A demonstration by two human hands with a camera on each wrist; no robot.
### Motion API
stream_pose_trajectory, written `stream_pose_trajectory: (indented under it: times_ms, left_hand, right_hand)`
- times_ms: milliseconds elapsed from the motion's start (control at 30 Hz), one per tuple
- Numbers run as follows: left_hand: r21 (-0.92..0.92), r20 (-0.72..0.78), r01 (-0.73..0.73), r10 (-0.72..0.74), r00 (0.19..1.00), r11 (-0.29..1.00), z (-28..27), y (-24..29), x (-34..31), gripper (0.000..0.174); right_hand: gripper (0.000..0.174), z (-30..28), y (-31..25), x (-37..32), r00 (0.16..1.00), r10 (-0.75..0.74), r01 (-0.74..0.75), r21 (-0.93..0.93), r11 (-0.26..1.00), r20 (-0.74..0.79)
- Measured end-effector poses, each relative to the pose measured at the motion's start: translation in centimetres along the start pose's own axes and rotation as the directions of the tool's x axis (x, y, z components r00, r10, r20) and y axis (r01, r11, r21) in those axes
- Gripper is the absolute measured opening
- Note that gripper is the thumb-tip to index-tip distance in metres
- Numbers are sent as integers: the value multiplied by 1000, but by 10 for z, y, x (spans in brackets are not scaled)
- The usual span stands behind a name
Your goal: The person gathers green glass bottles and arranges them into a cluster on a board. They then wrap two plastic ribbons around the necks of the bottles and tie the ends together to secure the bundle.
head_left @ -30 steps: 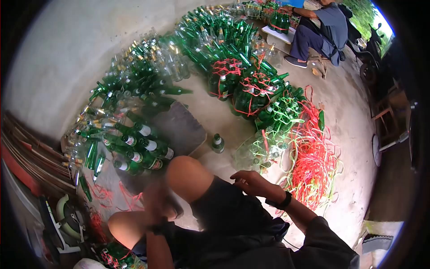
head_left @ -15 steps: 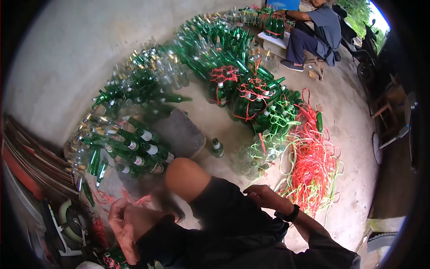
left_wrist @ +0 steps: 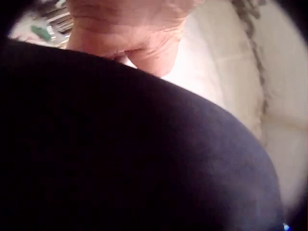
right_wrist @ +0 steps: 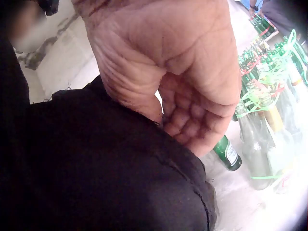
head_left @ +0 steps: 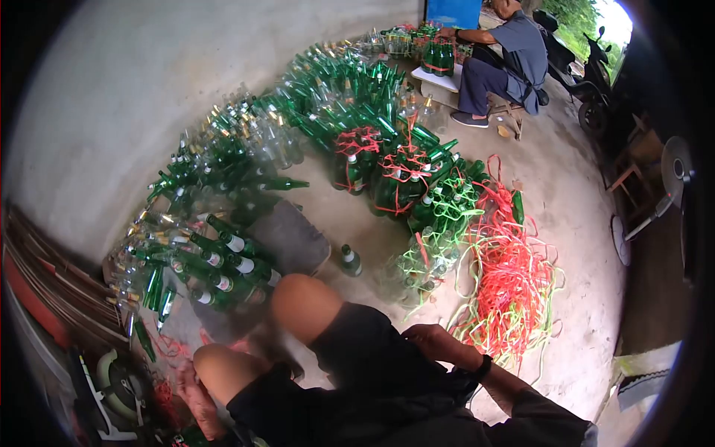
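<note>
My left hand [head_left: 199,404] is low at the outer side of my left knee [head_left: 227,372], with no object visible in it. Dark cloth [left_wrist: 144,154] hides most of its fingers in the left wrist view. Beside my right thigh is my right hand [head_left: 436,343], its fingers [right_wrist: 192,120] loosely curled and holding no bottle or strap. Black shorts [right_wrist: 110,168] overlap its thumb tip in the right wrist view. A single green bottle [head_left: 351,261] stands on the floor beyond my right knee [head_left: 304,304].
Green bottles [head_left: 223,264] stand and lie at the left. Bundles tied with red straps [head_left: 406,160] and green straps [head_left: 453,201] stand ahead, beside a heap of red and green straps [head_left: 510,283]. Another person [head_left: 514,56] sits at the back by a tied bundle. A fan [head_left: 674,167] stands right.
My left hand rose across my left knee, then dropped to its outer side. My right hand moved slightly down along the thigh. The head view has shifted somewhat; the bottles remain in place.
</note>
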State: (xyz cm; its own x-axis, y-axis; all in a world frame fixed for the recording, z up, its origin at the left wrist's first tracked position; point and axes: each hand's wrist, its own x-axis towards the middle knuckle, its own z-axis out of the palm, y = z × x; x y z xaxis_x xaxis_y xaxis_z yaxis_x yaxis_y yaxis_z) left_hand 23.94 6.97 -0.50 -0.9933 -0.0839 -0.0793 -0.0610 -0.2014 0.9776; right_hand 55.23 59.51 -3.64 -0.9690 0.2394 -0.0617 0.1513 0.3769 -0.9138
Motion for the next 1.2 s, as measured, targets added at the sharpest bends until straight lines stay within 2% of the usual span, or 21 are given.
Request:
stream_pose_trajectory:
  times_ms: [33, 67, 167, 267, 333, 367, 433, 500, 567, 633, 700, 733, 833, 867, 933, 967, 1000, 1067, 1133, 1167, 1200]
  left_hand:
    - [30, 88, 170, -172, 981, 985, -15, -14, 6, 26]
    - [30, 89, 168, -170, 981, 985, -6, -16, 0, 26]
    - [121, 171, 359, -376, 911, 925, 31, -17, -27, 36]
    - [205, 203, 314, -355, 913, 927, 35, -23, -32, 36]
    - [255, 225, 254, -313, 923, 933, 35, -28, -29, 37]
    - [282, 236, 221, -291, 927, 934, 33, -30, -26, 37]
    - [377, 301, 78, -202, 932, 923, 29, -34, -22, 37]
    - [486, 424, -160, -72, 903, 859, 20, -34, -18, 38]
    - [531, 614, -494, 90, 785, 689, 19, -34, -10, 38]
    - [489, 708, -655, 176, 684, 576, 21, -33, -4, 39]
    - [490, 585, -442, 93, 806, 751, 26, -29, -5, 39]
    - [368, 200, 65, -147, 969, 928, 31, -24, -9, 40]
    - [246, 176, 223, -269, 947, 943, 48, -2, -3, 38]
    - [238, 246, 239, -296, 923, 941, 56, 6, -5, 36]
    - [276, 202, 277, -337, 920, 921, 58, 3, -5, 35]
    - [305, 162, 304, -364, 917, 903, 56, 3, -6, 33]
    - [312, 159, 309, -370, 915, 898, 51, 2, -8, 33]
    - [503, 363, -74, -132, 922, 861, 37, -6, -12, 37]
    - [566, 594, -462, 50, 803, 683, 23, -13, -14, 42]
    - [545, 705, -632, 107, 701, 552, 21, -13, -15, 45]
    - [547, 705, -630, 103, 702, 551, 21, -12, -13, 45]
  right_hand:
    - [19, 0, 0, 1, 999, 47, -47, 10, 999, -1]
    - [19, -1, 1, 2, 999, 45, -45, 10, 999, -3]
    - [19, -3, 5, 3, 999, 47, -47, 6, 999, 21]
    - [20, -3, 12, 5, 1000, 4, -3, -13, 1000, 28]
    - [20, -6, 14, 3, 997, 58, -56, -46, 997, 43]
    - [21, -5, 19, 1, 1000, -7, 8, -31, 1000, 10]
    - [21, -5, 29, -2, 998, 62, -61, -54, 997, 21]
    - [21, -7, 31, -7, 1000, -11, 11, -35, 999, -6]
    - [21, -8, 36, -15, 992, 122, -122, 41, 992, -12]
    - [20, -12, 38, -23, 966, 258, -260, 116, 959, 31]
    - [20, -14, 48, -35, 938, 345, -348, 70, 935, 43]
    - [20, -14, 59, -44, 927, 371, -374, 56, 926, 50]
    - [22, -18, 96, -71, 898, 439, -435, -101, 895, 28]
    - [21, -20, 111, -79, 868, 496, -491, -100, 865, 22]
    - [21, -33, 112, -86, 762, 647, -646, -28, 763, 36]
    - [20, -34, 142, -96, 866, 500, -482, -299, 824, -18]
    - [19, -36, 158, -105, 859, 506, -506, -265, 821, -74]
    - [19, -44, 181, -119, 829, 547, -558, -222, 799, -116]
    - [20, -57, 205, -130, 807, 584, -590, -172, 789, -93]
    - [16, -63, 187, -126, 783, 607, -622, -137, 771, -140]
    - [16, -66, 201, -130, 778, 609, -628, -140, 766, -155]
